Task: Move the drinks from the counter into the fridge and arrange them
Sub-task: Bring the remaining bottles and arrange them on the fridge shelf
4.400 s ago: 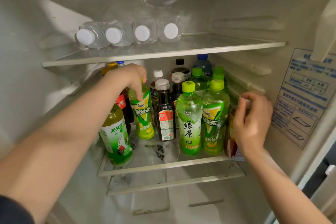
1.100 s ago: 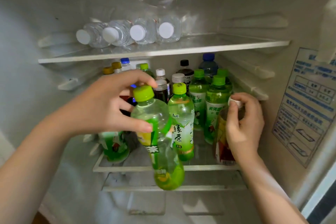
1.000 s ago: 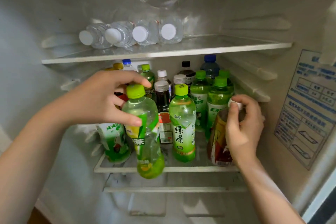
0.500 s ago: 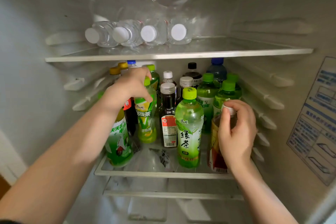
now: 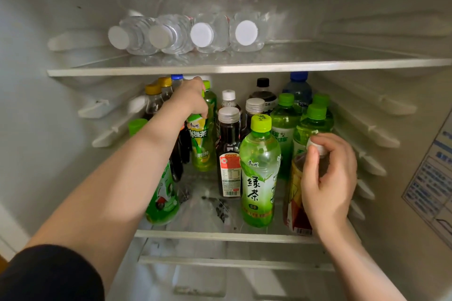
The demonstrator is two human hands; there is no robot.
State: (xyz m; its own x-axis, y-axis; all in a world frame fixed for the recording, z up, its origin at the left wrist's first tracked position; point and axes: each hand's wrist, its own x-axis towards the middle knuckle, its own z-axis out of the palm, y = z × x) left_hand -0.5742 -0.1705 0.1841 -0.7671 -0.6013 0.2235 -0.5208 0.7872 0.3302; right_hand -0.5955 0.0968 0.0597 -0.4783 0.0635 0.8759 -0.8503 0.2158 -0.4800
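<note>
- Left hand (image 5: pixel 189 99): arm stretched deep over the middle shelf (image 5: pixel 220 234), fingers curled over the top of an upright green tea bottle (image 5: pixel 201 149).
- Right hand (image 5: pixel 327 176): fingers wrapped round the white-capped neck of a red-labelled bottle (image 5: pixel 294 205), front right of the shelf.
- Water bottles (image 5: pixel 210 34): four, lying on the upper shelf (image 5: pixel 244 67), caps forward.
- Change: a second ago the green tea bottle hung tilted before the shelf; it now stands inside.
</note>
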